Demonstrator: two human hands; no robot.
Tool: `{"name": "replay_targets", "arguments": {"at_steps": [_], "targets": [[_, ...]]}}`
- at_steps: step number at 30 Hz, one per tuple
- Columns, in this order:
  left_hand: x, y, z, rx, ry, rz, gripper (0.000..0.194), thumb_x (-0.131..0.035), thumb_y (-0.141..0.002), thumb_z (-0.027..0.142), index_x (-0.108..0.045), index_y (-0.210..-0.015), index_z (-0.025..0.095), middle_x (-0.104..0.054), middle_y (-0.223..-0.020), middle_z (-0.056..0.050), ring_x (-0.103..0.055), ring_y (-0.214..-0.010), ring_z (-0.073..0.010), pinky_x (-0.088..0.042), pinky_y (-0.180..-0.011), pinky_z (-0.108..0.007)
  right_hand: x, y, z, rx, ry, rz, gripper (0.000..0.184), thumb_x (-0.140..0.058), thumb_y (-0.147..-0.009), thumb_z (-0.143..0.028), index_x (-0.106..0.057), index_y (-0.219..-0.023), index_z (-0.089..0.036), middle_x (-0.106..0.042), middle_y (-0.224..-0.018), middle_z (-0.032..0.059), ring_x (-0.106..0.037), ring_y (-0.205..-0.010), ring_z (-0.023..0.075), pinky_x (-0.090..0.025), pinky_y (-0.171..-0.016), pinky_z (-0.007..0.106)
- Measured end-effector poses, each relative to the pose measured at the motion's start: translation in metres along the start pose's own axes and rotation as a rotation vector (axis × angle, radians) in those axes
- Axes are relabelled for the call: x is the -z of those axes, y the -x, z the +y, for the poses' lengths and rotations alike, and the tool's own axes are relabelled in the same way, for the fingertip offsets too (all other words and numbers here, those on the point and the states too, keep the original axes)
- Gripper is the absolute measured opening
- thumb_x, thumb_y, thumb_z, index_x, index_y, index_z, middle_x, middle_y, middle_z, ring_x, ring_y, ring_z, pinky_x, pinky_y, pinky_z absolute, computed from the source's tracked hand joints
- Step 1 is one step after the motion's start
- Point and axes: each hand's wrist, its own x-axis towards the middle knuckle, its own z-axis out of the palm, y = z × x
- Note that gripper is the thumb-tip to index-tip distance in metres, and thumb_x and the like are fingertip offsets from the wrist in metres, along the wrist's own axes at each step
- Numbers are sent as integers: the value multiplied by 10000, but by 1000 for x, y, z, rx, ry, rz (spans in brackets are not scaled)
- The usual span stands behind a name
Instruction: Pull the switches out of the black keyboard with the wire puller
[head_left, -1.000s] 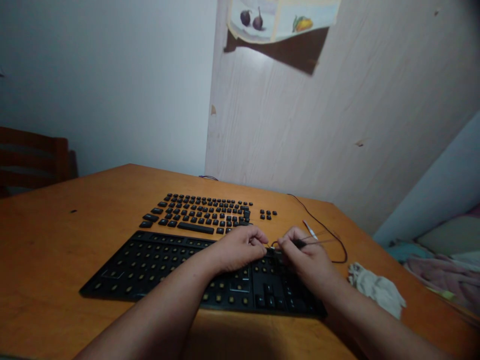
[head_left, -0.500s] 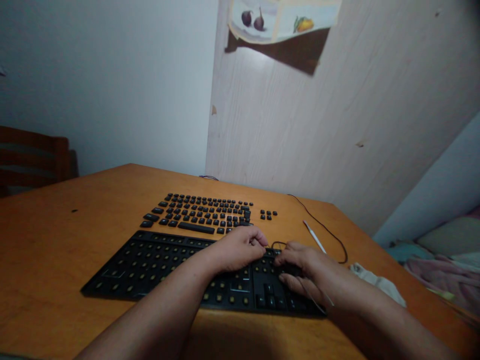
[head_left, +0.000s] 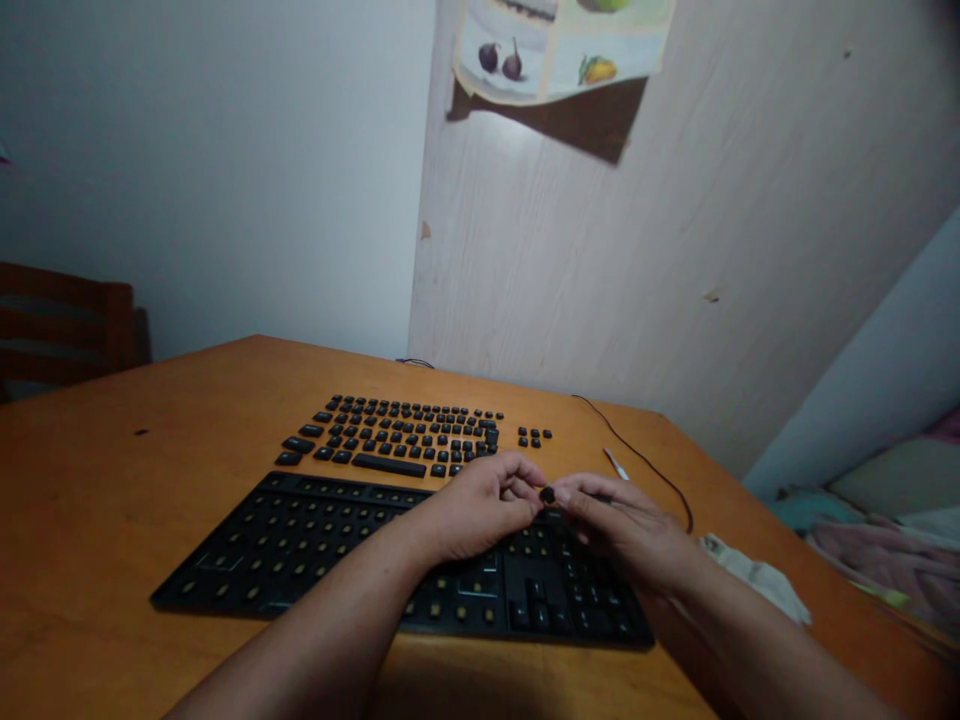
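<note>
A small black keycap is pinched at the fingertips where my two hands meet, above the right part of a black keyboard. My left hand is curled closed, thumb and forefinger at the keycap's left side. My right hand grips it from the right with thumb and fingers. Bare key stems cover the keyboard's left and middle. Keys are still fitted on the number pad and the arrow cluster. My left forearm hides part of the keyboard.
Loose keycaps lie in rows behind the keyboard, including a long space bar, with several more in a small group. A white pen-like stick, a black cable and a pale cloth lie to the right. A chair stands left.
My right hand has risen from the keyboard's keys and come to my left fingertips. A keycap now shows between the hands. The thin wire loop seen at my right hand no longer shows.
</note>
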Motion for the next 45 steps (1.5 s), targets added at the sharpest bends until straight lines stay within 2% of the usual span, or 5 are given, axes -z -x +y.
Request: {"name": "replay_targets", "arguments": {"at_steps": [18,25,31,35,45], "targets": [[0,-1,1,81,14,41,189,-600,-745,173,-616,-929,136,-673,-805,-30,-595,-725,-122,-425,-667,-235,-9,-3,8,57,125,26,411,-524,-884,-557,-666,-835,-175,-550,-686,-13,-451,-595,111,-326,-523,227],[1,-2,2,115,114,80,175,-628,-726,187,-614,-891,130,-681,-777,-31,-594,-695,-118,-434,-682,-250,-10,-4,3,223,350,38,392,-481,-922,-507,-692,-847,-186,-615,-722,7,-541,-686,152,-397,-609,256],[3,-1,11,231,197,128,190,-589,-724,158,-595,-911,123,-674,-754,-25,-578,-640,-92,-430,-663,-231,-7,-6,8,448,524,219,226,-560,-904,-359,-682,-1009,-200,-671,-950,65,-612,-879,200,-467,-793,314],[3,0,12,215,242,112,199,-559,-714,123,-551,-912,125,-652,-742,-18,-578,-650,-91,-427,-637,-223,-10,-4,8,571,565,127,273,-543,-918,-285,-633,-1166,-218,-655,-966,73,-613,-898,193,-485,-786,312],[3,0,12,196,226,95,226,-545,-747,159,-507,-970,147,-645,-734,-4,-576,-652,-109,-429,-675,-253,-12,-4,5,548,597,176,159,-606,-885,-308,-678,-996,-220,-669,-889,63,-626,-833,194,-507,-745,313]]}}
